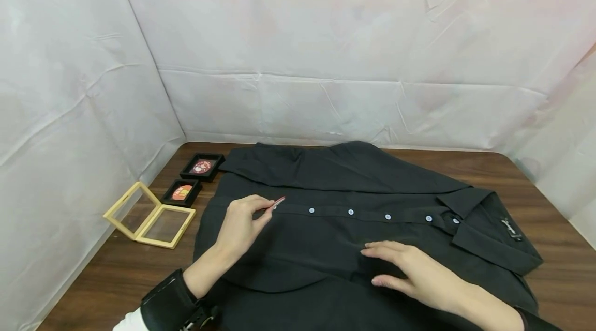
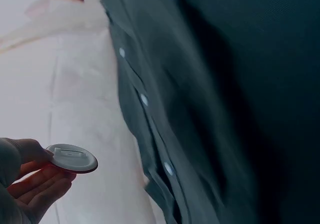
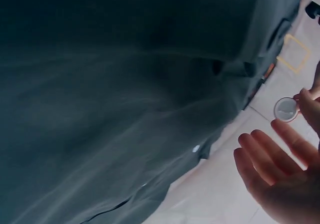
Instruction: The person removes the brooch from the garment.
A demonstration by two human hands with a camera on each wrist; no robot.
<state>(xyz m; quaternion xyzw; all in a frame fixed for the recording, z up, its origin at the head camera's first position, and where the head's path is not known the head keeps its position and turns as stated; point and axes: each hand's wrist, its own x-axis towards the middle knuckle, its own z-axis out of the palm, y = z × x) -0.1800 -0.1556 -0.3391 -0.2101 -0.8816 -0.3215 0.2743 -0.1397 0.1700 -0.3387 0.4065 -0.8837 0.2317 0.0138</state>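
Between thumb and fingers, my left hand (image 1: pixel 242 224) pinches a round pin badge (image 1: pixel 278 201) above the shirt. Its white back with a metal safety pin shows in the left wrist view, where the badge (image 2: pixel 74 158) is seen edge-on with a red rim. A black button-up shirt (image 1: pixel 298 248) lies flat on the table, its collar to the right and a row of white buttons across the middle. Over the lower front of the shirt hovers my right hand (image 1: pixel 412 275), fingers extended and holding nothing; whether it touches the cloth I cannot tell.
Two small black boxes, one with a red round badge (image 1: pixel 202 166) and one with an orange-red badge (image 1: pixel 182 192), sit at the table's left. A yellow hinged frame (image 1: pixel 168 244) with clear panes lies opened beside them. White cloth walls (image 1: pixel 326 62) enclose the brown table (image 1: pixel 112 279).
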